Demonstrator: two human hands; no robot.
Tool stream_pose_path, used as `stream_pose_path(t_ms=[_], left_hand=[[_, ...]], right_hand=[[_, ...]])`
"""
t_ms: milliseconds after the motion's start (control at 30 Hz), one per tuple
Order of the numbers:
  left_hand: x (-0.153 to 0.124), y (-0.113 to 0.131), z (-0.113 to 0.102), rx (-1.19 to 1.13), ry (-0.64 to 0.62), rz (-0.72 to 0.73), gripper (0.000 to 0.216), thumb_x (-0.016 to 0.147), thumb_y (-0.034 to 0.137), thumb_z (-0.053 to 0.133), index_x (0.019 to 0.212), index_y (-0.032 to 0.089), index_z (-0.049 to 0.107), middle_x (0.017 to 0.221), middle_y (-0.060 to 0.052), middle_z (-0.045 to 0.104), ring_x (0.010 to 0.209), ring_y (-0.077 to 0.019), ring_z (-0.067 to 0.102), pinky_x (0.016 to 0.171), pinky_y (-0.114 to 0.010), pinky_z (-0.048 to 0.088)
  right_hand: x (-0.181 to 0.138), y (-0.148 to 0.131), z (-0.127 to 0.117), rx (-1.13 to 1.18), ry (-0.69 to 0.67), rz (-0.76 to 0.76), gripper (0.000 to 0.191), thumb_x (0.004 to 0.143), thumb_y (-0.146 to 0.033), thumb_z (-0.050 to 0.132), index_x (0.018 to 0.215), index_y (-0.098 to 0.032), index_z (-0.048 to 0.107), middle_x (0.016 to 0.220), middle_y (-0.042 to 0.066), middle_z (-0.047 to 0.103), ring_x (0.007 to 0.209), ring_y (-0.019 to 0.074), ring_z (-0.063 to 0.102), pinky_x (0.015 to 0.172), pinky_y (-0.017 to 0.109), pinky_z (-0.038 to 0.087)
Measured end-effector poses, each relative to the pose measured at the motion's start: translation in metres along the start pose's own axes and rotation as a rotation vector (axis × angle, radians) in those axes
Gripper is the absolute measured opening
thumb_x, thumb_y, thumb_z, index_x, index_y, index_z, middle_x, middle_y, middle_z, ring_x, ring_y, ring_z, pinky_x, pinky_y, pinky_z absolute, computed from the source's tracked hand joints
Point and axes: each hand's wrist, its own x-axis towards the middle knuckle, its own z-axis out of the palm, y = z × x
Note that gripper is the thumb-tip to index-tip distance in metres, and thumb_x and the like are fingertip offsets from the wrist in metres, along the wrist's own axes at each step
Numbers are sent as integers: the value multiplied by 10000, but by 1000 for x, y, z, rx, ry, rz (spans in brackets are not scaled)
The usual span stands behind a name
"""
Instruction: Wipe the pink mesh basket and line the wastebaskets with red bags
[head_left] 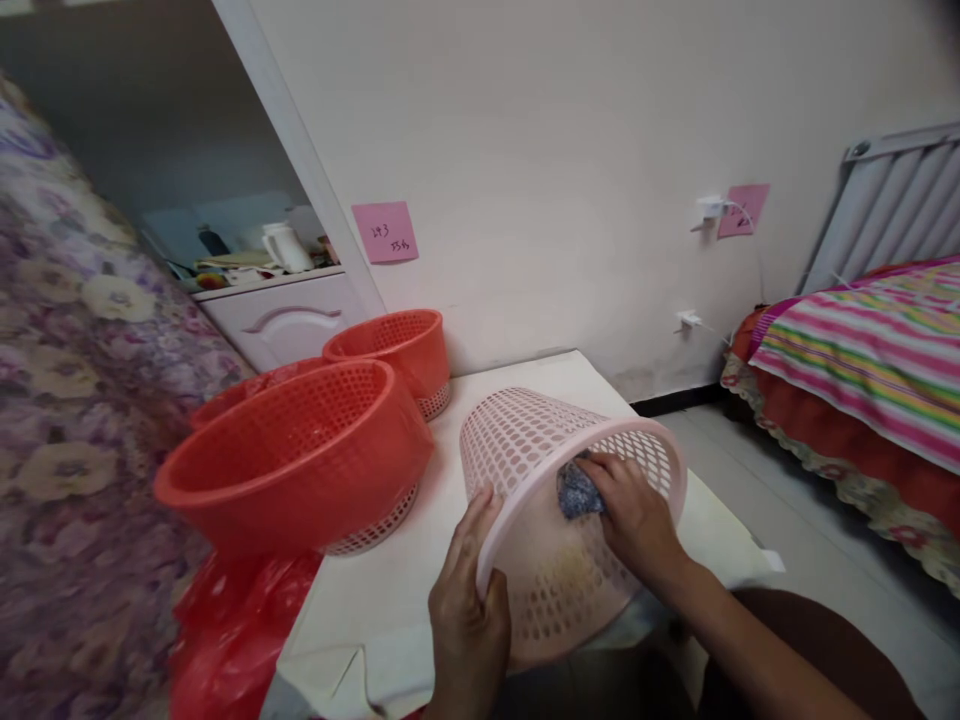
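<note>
A pale pink perforated plastic basket [525,440] lies tilted on its side on the white table [390,590], its mouth turned toward me. My left hand [465,610] is closed round the basket's near rim. My right hand [634,510] reaches inside the basket and pinches a small blue-grey cloth [576,492] against the inner wall.
Two red perforated basins [300,455] [394,345] stand on the table's left and back. A red plastic bag [232,630] hangs at the front left. A floral curtain [67,400] is on the left, a bed with a striped cover [862,360] on the right.
</note>
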Motion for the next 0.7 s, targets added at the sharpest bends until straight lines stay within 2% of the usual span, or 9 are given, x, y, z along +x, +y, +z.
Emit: stream_pose_path(t_ms=[67, 167, 233, 300, 400, 467, 533, 600, 700], left_hand=[[5, 4, 0, 17, -15, 25, 739, 727, -55, 407, 1388, 271, 466, 1415, 2, 559, 1350, -107, 472, 1156, -280, 353], [9, 8, 0, 37, -32, 48, 747, 706, -68, 399, 1376, 251, 475, 1409, -17, 564, 1344, -125, 483, 1144, -306, 385], [11, 9, 1, 33, -40, 46, 737, 714, -70, 399, 1375, 247, 480, 1420, -23, 555, 1351, -141, 478, 1143, -327, 394], [12, 9, 2, 10, -42, 30, 726, 729, -69, 402, 1376, 252, 482, 1435, -18, 542, 1360, -148, 469, 1151, -336, 387], [10, 7, 4, -8, -24, -5, 735, 738, -65, 417, 1383, 283, 478, 1444, 15, 536, 1363, -127, 460, 1167, -296, 350], [10, 5, 4, -12, -21, -24, 730, 744, -57, 433, 1382, 295, 482, 1442, 27, 538, 1360, -120, 463, 1167, -274, 339], [9, 5, 3, -29, -30, -38, 710, 757, -50, 442, 1379, 288, 488, 1442, 16, 538, 1360, -134, 465, 1166, -291, 346], [10, 8, 0, -43, -48, -31, 695, 774, -44, 436, 1386, 282, 481, 1446, 4, 533, 1365, -148, 461, 1167, -318, 352], [9, 19, -7, -12, -80, 13, 703, 785, -45, 412, 1398, 295, 459, 1463, 7, 506, 1374, -135, 443, 1165, -306, 346]], right_hand=[[0, 2, -9, -101, 40, -7, 634, 777, 45, 390, 1365, -155, 518, 1337, 135, 524, 1174, 320, 429, 967, 446, 423], [-3, 6, -5, -103, -180, 95, 617, 758, 52, 371, 1324, -111, 557, 1265, 195, 550, 1134, 361, 463, 949, 510, 409], [-8, 6, 6, -40, -317, 134, 577, 726, 26, 431, 1266, -96, 593, 1211, 225, 572, 1113, 381, 502, 920, 527, 423], [-14, 3, 18, 60, -396, 122, 533, 687, -33, 529, 1206, -112, 618, 1191, 212, 600, 1099, 371, 545, 923, 501, 437], [-22, -11, 30, 282, -517, 43, 455, 671, -158, 626, 1126, -168, 641, 1134, 113, 671, 1040, 292, 612, 922, 392, 473], [-24, -22, 34, 599, -608, 16, 413, 688, -237, 648, 1098, -195, 653, 1085, 49, 704, 1011, 257, 633, 879, 341, 501], [-21, -29, 36, 1014, -673, 84, 417, 657, -286, 698, 1061, -185, 674, 1030, 30, 723, 984, 261, 647, 862, 349, 511], [-14, -30, 38, 1295, -631, 208, 421, 631, -315, 738, 1017, -155, 684, 954, 47, 729, 923, 279, 662, 860, 396, 513], [3, -23, 40, 1310, -389, 311, 426, 730, -371, 705, 1095, -164, 635, 994, 59, 712, 934, 262, 658, 912, 430, 497]])
